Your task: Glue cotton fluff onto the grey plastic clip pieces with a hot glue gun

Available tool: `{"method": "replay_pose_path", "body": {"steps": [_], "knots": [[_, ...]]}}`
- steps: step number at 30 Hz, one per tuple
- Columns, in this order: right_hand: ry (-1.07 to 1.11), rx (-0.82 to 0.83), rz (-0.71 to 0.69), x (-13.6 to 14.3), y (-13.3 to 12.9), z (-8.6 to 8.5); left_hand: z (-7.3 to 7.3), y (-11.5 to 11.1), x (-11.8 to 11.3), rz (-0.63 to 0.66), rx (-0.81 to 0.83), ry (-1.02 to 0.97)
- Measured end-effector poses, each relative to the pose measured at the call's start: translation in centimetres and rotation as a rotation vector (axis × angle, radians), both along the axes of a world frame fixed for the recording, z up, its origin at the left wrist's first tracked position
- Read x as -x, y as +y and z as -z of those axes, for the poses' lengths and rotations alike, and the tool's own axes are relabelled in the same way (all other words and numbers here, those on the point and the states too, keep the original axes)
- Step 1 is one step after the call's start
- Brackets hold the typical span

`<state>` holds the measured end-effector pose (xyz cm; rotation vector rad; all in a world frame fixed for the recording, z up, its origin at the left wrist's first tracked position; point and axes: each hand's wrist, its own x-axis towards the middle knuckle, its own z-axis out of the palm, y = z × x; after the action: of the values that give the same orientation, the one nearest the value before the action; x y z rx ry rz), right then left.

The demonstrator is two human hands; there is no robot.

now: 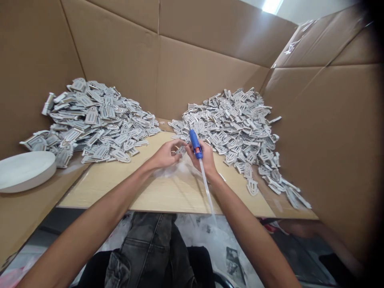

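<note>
My left hand (166,155) is closed, its fingers pinching a small grey plastic piece (181,150) over the middle of the board. Just right of it, my right hand (205,157) is wrapped round a blue pen-shaped tool (195,143) with an orange-red patch near its lower end. A translucent hose (205,180) runs from that end down past the board's front edge. The fingertips of both hands meet close to the grey piece, and they partly hide it. Some clear or whitish material (172,171) lies beneath the hands, too blurred to name.
Flat grey slotted plastic pieces are heaped in a left pile (102,120) and a right pile (237,124) on the wooden board (114,188). A round white lid or dish (27,170) stands at far left. Tall cardboard walls (204,72) enclose the back and sides.
</note>
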<state>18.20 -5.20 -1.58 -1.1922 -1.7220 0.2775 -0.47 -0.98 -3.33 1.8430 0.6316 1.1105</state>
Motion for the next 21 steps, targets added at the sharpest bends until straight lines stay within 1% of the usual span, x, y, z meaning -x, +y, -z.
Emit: {"method": "replay_pose_path", "body": {"steps": [4,6,9,10,12,15,18,21], "knots": [[-0.003,0.007,-0.006,0.15,-0.05,0.07,0.04,-0.06,-0.31,0.009,0.037,-0.036],[-0.023,-0.034,0.008,0.24,-0.01,0.01,0.04,-0.1,-0.35,0.002,0.024,-0.047],[-0.029,-0.111,0.073,0.34,0.15,-0.05,-0.04,-0.25,-0.26,-0.004,0.021,-0.062],[-0.016,-0.106,0.088,0.34,0.22,-0.03,-0.07,-0.31,-0.24,0.005,0.041,-0.076],[0.025,-0.043,0.084,0.3,0.35,0.1,-0.07,-0.41,-0.29,0.022,0.103,-0.118],[0.088,0.044,0.015,0.23,0.45,0.38,0.16,-0.34,-0.59,0.003,0.19,-0.135],[0.111,0.043,-0.036,0.37,0.39,0.55,0.5,-0.14,-0.96,0.001,0.217,-0.087],[0.108,0.06,-0.031,0.73,0.23,0.53,0.56,-0.17,-1.08,0.033,0.24,-0.083]]}}
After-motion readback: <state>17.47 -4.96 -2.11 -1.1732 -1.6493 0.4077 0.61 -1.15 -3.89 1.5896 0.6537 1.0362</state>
